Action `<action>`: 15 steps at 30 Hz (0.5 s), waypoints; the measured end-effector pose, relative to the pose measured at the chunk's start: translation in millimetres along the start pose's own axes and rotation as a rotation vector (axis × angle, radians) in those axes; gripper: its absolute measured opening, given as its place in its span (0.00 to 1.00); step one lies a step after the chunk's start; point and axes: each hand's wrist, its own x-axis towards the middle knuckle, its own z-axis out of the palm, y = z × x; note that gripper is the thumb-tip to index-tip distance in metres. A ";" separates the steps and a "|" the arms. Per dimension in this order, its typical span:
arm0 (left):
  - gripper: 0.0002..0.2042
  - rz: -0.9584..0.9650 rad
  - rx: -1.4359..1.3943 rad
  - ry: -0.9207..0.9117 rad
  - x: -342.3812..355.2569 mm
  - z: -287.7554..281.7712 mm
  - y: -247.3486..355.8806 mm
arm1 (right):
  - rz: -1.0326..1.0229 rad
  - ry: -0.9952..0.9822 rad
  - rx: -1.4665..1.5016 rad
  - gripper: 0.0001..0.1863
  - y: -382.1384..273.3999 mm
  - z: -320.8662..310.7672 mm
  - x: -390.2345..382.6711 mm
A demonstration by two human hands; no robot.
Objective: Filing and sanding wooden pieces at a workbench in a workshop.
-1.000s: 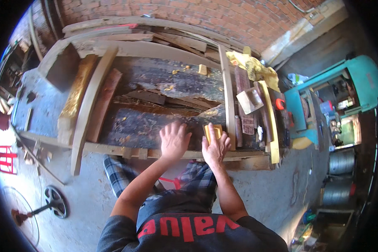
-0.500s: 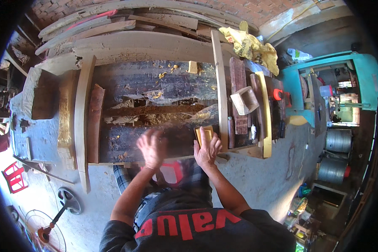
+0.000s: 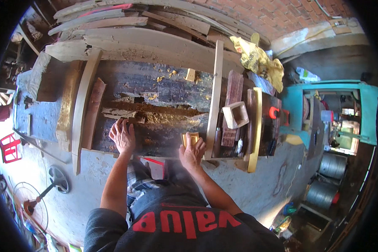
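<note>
My left hand (image 3: 122, 137) rests with spread, bent fingers on the dark, scarred bench top (image 3: 153, 140), just below a splintered hollow (image 3: 168, 110) that runs across it. To the right, my right hand (image 3: 191, 152) has its fingers round a small yellow wooden block (image 3: 185, 137) on the bench's front part. A pale wooden strip (image 3: 214, 96) lies upright in the picture just right of that hand. A longer curved strip (image 3: 83, 109) and a reddish board (image 3: 95, 109) lie left of my left hand. A small pale block (image 3: 190, 74) sits toward the back.
Old planks (image 3: 113, 42) are stacked behind the bench. Reddish offcuts (image 3: 232, 96), a hollow wooden box (image 3: 235, 115), an orange tool (image 3: 274, 112) and a crumpled yellow sack (image 3: 258, 63) crowd the right. Beyond stands a teal machine (image 3: 367, 109). A fan (image 3: 31, 206) stands lower left.
My left hand has moved left along the bench and settled beside the hollow. My right hand still holds the yellow block. The view has shifted slightly.
</note>
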 end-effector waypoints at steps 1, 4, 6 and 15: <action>0.17 0.009 0.015 0.010 1.8 -0.3 1.5 | -0.074 0.020 -0.022 0.34 3.1 -0.8 0.4; 0.17 -0.018 0.020 0.030 1.8 -0.3 5.1 | -0.141 -0.020 -0.025 0.34 12.3 -1.2 2.0; 0.17 -0.017 0.034 0.012 0.9 -2.6 5.6 | -0.196 -0.055 -0.039 0.34 17.5 -1.3 2.4; 0.17 -0.036 -0.042 0.027 3.3 -3.5 5.0 | -0.305 0.074 -0.043 0.34 25.7 11.1 5.0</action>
